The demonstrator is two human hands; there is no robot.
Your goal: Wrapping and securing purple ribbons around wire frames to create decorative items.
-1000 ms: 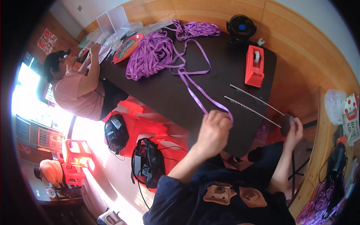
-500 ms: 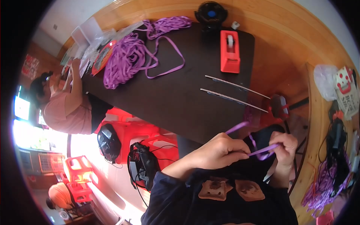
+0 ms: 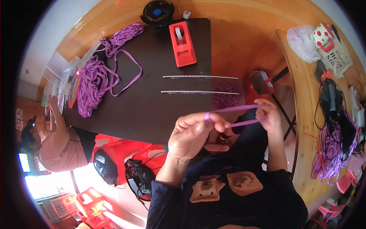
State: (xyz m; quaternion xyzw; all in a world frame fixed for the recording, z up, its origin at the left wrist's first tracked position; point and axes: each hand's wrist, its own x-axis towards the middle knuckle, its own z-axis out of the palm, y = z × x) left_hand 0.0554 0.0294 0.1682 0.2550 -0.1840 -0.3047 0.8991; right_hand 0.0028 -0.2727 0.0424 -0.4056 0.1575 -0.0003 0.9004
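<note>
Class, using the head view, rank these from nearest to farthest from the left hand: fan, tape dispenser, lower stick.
From the left hand:
1. Lower stick, across the right edge of the table
2. Tape dispenser, farther back
3. Fan, at the far edge

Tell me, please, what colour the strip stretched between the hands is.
The strip is purple, best seen in the head view.

Looks like a small craft workroom, homely rather than industrial; cannot tell whether inside a house or a shop. Shows handwork in a dark bench [image 3: 146,112] bearing a heap of purple ribbon [image 3: 90,86] and a red tape dispenser [image 3: 186,57], with a co-worker in pink [image 3: 57,152] at its left end. Has a wood-panelled wall [image 3: 244,45] and red plastic stools [image 3: 124,152], as in an everyday room.
</note>
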